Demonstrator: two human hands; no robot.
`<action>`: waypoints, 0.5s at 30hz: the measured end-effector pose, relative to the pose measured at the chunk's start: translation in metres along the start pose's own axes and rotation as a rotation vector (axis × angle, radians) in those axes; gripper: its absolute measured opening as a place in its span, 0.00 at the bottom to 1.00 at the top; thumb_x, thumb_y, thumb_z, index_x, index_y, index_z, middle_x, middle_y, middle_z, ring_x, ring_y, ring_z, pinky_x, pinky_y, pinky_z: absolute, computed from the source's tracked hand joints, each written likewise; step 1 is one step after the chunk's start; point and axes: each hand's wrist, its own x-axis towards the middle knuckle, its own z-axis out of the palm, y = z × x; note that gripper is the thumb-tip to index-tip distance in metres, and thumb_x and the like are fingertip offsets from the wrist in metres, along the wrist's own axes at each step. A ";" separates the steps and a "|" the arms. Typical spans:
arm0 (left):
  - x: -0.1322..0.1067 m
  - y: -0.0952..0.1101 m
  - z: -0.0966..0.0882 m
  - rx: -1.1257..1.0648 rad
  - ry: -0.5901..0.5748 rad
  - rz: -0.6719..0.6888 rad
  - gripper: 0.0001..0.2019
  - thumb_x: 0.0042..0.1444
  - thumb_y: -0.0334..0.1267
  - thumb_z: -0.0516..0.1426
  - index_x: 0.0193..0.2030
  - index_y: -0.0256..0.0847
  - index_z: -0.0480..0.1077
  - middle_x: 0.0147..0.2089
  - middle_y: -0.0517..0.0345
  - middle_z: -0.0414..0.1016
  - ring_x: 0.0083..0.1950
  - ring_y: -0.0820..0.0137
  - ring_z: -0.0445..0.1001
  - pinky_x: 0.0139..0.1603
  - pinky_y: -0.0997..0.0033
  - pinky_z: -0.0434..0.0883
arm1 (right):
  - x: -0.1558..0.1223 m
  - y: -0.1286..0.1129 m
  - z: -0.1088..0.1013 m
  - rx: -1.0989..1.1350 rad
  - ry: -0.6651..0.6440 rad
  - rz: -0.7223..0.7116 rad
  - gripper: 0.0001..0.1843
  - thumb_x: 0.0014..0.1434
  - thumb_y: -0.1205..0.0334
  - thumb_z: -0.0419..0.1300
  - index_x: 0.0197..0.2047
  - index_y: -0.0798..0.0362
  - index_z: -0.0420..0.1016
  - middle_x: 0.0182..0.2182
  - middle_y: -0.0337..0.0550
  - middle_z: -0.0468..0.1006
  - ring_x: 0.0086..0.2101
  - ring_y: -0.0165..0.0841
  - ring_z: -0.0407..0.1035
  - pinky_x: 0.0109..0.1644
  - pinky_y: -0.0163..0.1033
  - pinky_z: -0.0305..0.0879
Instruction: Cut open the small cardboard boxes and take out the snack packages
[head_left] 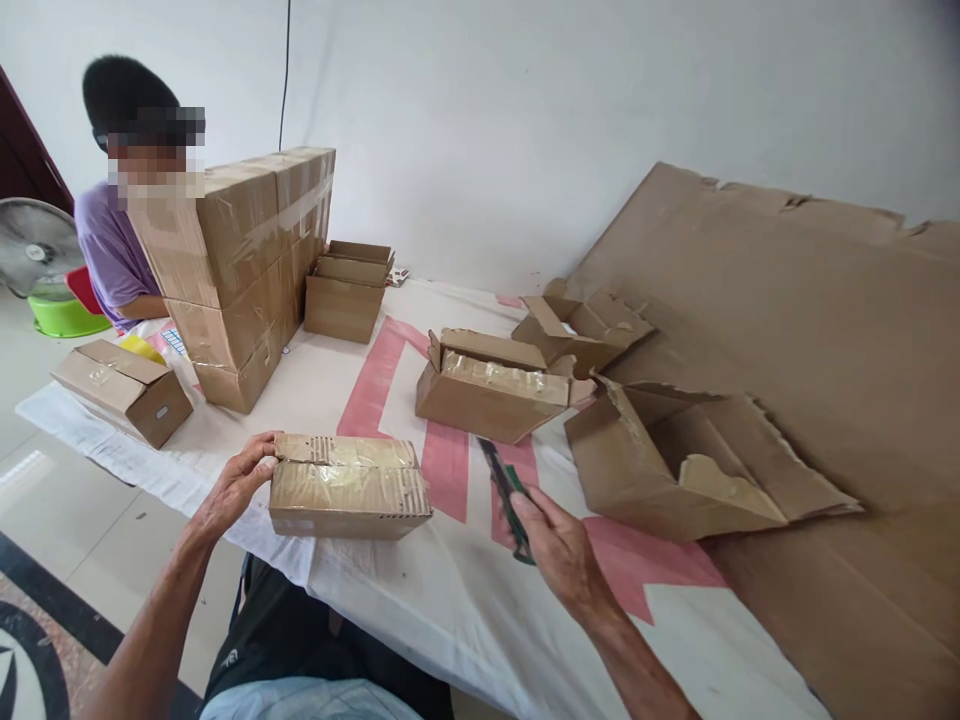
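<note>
A small taped cardboard box [349, 487] lies on the white and red sheet [450, 590] in front of me. My left hand [236, 487] rests against the box's left end, fingers curled on its edge. My right hand [559, 545] is closed round a green-handled utility knife [506, 497], its dark blade end pointing away from me, to the right of the box and apart from it.
A stack of taped cartons [244, 270] stands at the back left, with a person in a purple shirt [112, 250] behind it. Open and torn boxes [491, 385] lie in the middle, a ripped one [675, 460] at right. Flattened cardboard [825, 350] covers the right side. A small box [124, 388] sits far left.
</note>
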 end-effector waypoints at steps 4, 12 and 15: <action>-0.001 0.000 0.002 -0.029 0.029 -0.098 0.26 0.67 0.64 0.58 0.50 0.45 0.84 0.70 0.45 0.73 0.70 0.47 0.72 0.57 0.57 0.79 | 0.003 -0.092 0.003 -0.083 -0.370 -0.304 0.23 0.71 0.40 0.54 0.36 0.48 0.76 0.26 0.39 0.75 0.28 0.35 0.69 0.34 0.40 0.69; 0.000 -0.004 0.005 -0.065 0.002 -0.022 0.20 0.62 0.57 0.68 0.46 0.42 0.83 0.67 0.43 0.74 0.73 0.48 0.69 0.69 0.55 0.71 | 0.024 -0.163 0.024 -0.400 -0.627 -0.653 0.16 0.71 0.60 0.55 0.54 0.47 0.84 0.47 0.44 0.86 0.45 0.38 0.79 0.49 0.42 0.73; 0.000 -0.008 0.004 -0.081 0.007 -0.022 0.19 0.61 0.57 0.68 0.46 0.42 0.83 0.67 0.43 0.74 0.72 0.47 0.70 0.66 0.56 0.74 | 0.029 -0.178 0.029 -0.512 -0.674 -0.721 0.15 0.71 0.62 0.55 0.47 0.48 0.85 0.40 0.42 0.86 0.39 0.36 0.77 0.44 0.40 0.69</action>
